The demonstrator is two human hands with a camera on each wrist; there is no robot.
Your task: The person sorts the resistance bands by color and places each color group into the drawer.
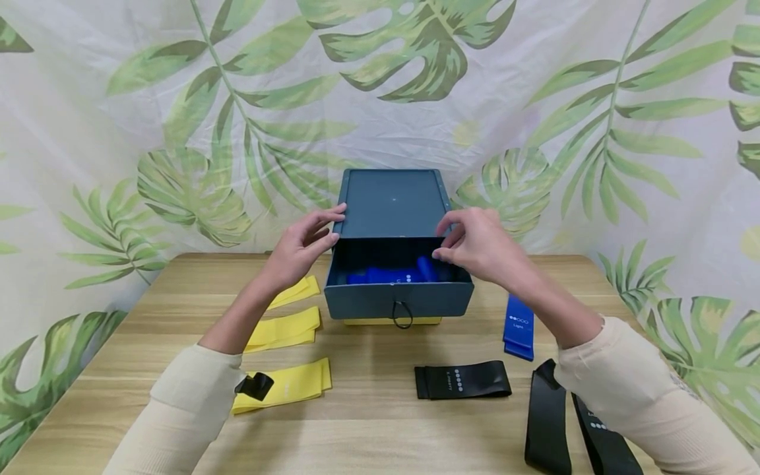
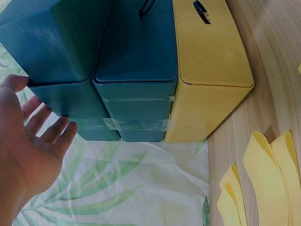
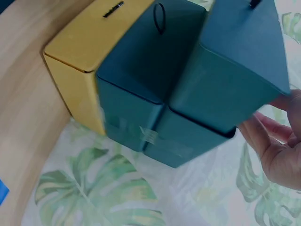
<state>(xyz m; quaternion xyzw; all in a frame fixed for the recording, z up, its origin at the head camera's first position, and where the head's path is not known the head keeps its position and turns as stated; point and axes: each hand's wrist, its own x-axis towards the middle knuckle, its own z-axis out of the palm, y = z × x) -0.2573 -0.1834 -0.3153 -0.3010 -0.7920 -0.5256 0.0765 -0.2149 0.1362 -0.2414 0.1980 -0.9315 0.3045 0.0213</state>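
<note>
A dark blue-green drawer unit (image 1: 392, 201) stands at the back of the table, its top drawer (image 1: 399, 300) pulled out. Blue resistance bands (image 1: 388, 275) lie in that drawer. My left hand (image 1: 299, 247) is at the unit's left side, fingers spread; in the left wrist view its fingertips (image 2: 61, 121) meet or nearly meet the side wall. On the other side, my right hand (image 1: 477, 244) is over the drawer's right rim, its thumb and forefinger bent and apart. Part of the right hand (image 3: 282, 150) shows beside the drawer corner in the right wrist view. Neither hand visibly holds a band.
A second blue-green drawer (image 2: 136, 47) and a yellow one (image 2: 211, 52) make up the lower stack. Yellow bands (image 1: 287, 386) lie left on the table (image 1: 368, 422). A blue band (image 1: 518, 326) and black bands (image 1: 466, 380) lie right. A leaf-patterned cloth (image 1: 285, 99) hangs behind.
</note>
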